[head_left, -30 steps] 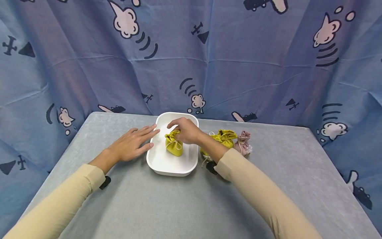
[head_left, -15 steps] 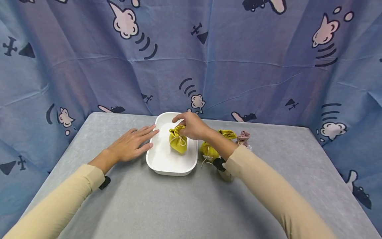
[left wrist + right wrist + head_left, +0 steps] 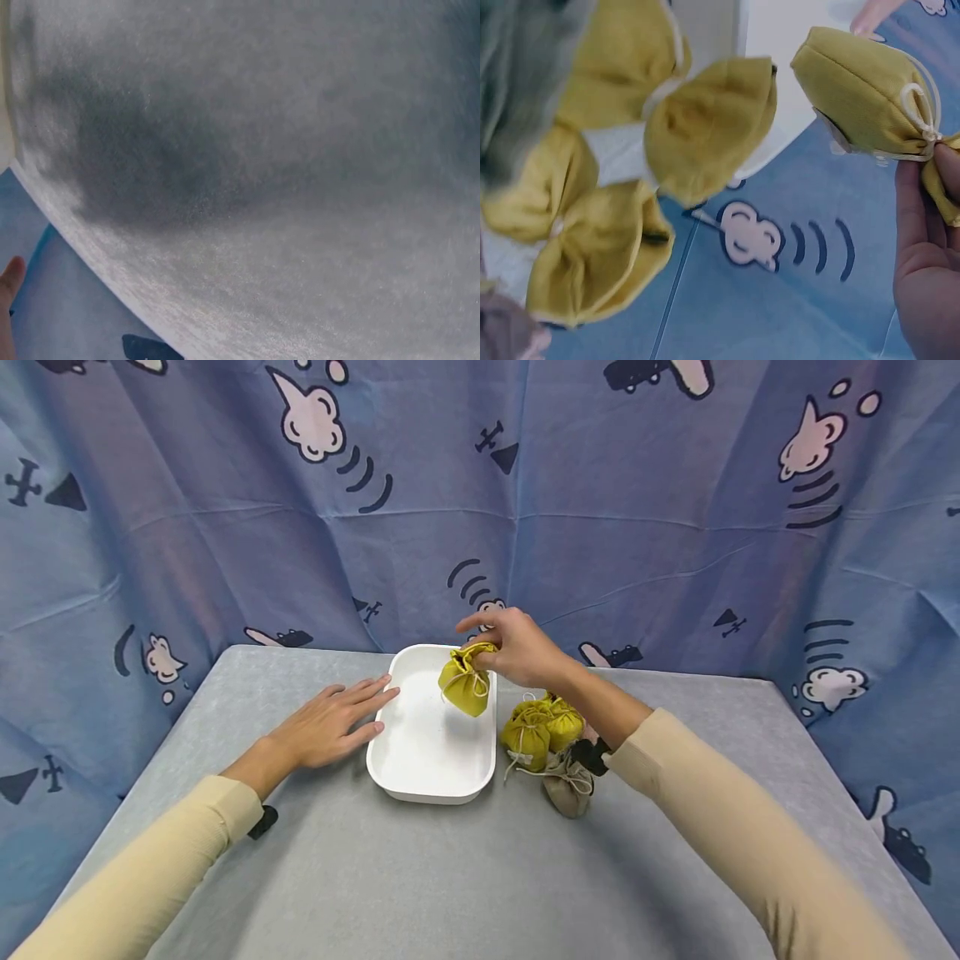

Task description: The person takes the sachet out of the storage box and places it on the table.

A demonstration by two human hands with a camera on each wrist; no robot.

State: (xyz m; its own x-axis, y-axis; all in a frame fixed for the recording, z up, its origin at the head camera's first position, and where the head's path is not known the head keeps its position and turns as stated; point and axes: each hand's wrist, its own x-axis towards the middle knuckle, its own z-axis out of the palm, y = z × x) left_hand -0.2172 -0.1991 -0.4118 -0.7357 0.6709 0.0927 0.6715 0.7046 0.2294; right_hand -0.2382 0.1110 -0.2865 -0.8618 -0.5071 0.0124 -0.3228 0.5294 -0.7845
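Note:
My right hand [image 3: 525, 652] pinches a yellow drawstring pouch [image 3: 467, 685] by its gathered neck. The pouch hangs above the right side of a white rectangular tray [image 3: 427, 756], and the right wrist view shows its body [image 3: 862, 94] with a cream cord tied in a bow. At the tray's left rim, my left hand [image 3: 330, 722] rests with straight, spread fingers, the fingertips at the edge. Only a bit of a finger [image 3: 10, 283] shows in the left wrist view, at the lower left.
Right of the tray sit two yellow pouches [image 3: 527, 737] [image 3: 564, 723] and a beige pouch [image 3: 567, 792]. A pink pouch [image 3: 590, 732] is mostly hidden behind my right forearm. A grey cloth covers the table [image 3: 420, 885]; a blue printed curtain [image 3: 420, 560] hangs behind it.
My right hand has lifted the yellow pouch up out of the tray and moved it right. The left hand stays at the rim. More of the beige pouch shows now.

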